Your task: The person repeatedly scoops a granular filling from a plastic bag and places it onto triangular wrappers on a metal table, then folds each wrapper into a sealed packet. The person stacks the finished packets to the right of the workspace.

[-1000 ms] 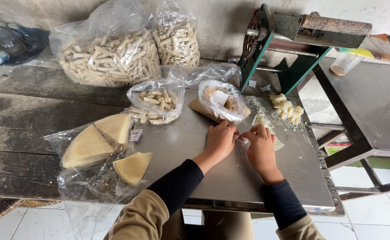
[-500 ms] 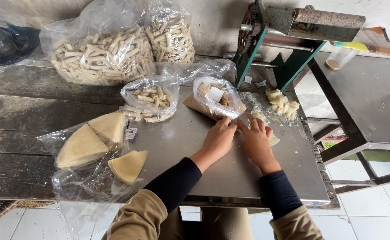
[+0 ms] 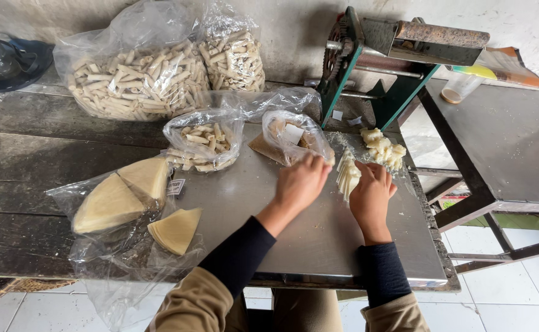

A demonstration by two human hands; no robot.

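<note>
Pale, thin triangular pastry sheet (image 3: 347,175), stood on edge on the grey metal desk (image 3: 318,240), long axis pointing away from the body, lay pinched at its right flank by the right hand (image 3: 372,195), fingers curled narrow against it. Touched the sheet directly; nearer of the two. Left hand (image 3: 300,182) sat just left of the sheet, palm down, fingers bent at the lip of a small clear plastic bag (image 3: 294,138); grip on the bag impossible to tell.

Held in that bag: a brownish filling and a white slip. Just beyond the right hand, a heap of pale dough scraps (image 3: 383,149) loose on the desk. Farther left of the left hand, an open clear bag of short rolled pastry sticks (image 3: 205,142); behind it, two large clear bags (image 3: 140,77) stuffed with the same sticks. Well left, near the elbow, a torn plastic wrap of cream triangular sheet stacks (image 3: 125,193). Beyond both hands, a green-framed hand-crank roller machine (image 3: 374,61).
</note>
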